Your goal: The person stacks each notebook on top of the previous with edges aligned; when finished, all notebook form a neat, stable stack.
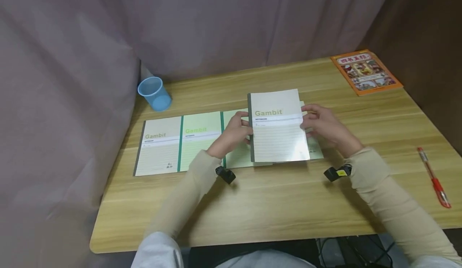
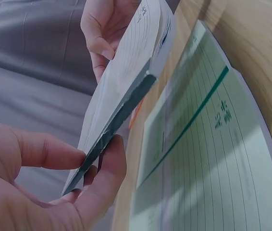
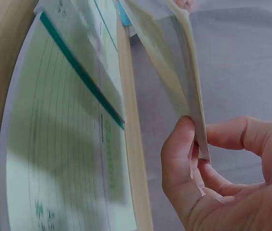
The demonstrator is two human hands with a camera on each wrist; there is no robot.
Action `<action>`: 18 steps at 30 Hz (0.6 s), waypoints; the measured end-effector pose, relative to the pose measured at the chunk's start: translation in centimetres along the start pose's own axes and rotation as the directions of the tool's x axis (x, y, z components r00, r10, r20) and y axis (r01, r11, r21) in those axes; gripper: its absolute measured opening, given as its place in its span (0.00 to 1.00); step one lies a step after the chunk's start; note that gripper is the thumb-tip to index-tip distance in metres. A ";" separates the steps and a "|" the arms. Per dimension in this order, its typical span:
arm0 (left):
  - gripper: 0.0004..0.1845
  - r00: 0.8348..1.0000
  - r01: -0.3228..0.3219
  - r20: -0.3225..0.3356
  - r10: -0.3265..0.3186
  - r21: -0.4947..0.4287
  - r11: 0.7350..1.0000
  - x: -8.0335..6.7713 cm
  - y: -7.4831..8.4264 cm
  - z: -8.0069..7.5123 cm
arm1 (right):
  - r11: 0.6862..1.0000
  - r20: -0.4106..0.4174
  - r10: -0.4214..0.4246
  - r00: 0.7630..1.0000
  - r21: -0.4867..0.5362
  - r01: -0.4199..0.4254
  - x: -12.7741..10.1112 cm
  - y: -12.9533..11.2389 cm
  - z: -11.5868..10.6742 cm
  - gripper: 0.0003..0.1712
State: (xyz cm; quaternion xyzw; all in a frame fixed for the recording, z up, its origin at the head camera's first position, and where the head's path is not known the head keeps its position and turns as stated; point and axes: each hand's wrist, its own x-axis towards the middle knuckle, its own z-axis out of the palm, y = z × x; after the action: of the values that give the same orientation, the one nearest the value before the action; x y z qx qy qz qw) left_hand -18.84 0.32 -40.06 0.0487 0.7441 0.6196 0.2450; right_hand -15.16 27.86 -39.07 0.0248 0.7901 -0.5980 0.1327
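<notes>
A wooden table [image 1: 274, 204] with pale grain fills the middle of the head view, closed in by mauve curtain [image 1: 72, 59] across the top and left and a brown wall [image 1: 426, 31] at upper right. Just above centre, both hands hold a grey notebook [image 1: 277, 127] lifted off the table. The left hand [image 1: 234, 133] pinches its dark spine edge between thumb and fingers; the right hand [image 1: 325, 127] pinches the opposite edge the same way. Under and beside it, a row of notebooks [image 1: 180, 141] lies flat, overlapping, running toward centre left. A blue cup [image 1: 154, 93] lies tipped on its side at upper left, near the curtain. An orange book [image 1: 365, 72] rests flat at the upper-right corner. A red pen [image 1: 434, 177] lies at the right edge, well apart from the hands.
</notes>
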 end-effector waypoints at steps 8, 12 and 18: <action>0.35 0.998 0.023 -0.059 -0.020 0.039 0.999 -0.6 -0.6 -1.7 | 1.000 0.021 -0.001 1.000 0.003 0.001 1.1 -0.4 1.9 0.37; 0.32 0.997 0.028 -0.078 -0.025 0.040 0.999 -0.9 -1.1 -2.7 | 1.000 0.032 -0.002 0.999 0.001 0.002 1.6 -0.6 2.9 0.36; 0.32 0.993 0.037 -0.109 -0.034 0.025 0.999 -1.5 -1.9 -4.2 | 1.000 0.072 0.011 0.997 0.009 -0.012 2.5 -0.7 4.5 0.36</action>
State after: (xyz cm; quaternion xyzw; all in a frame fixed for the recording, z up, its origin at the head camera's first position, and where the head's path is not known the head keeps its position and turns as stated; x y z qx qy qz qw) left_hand -18.88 -4.41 -40.99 0.0048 0.7655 0.6066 0.2146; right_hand -16.91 23.08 -40.13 0.0085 0.7816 -0.6016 0.1645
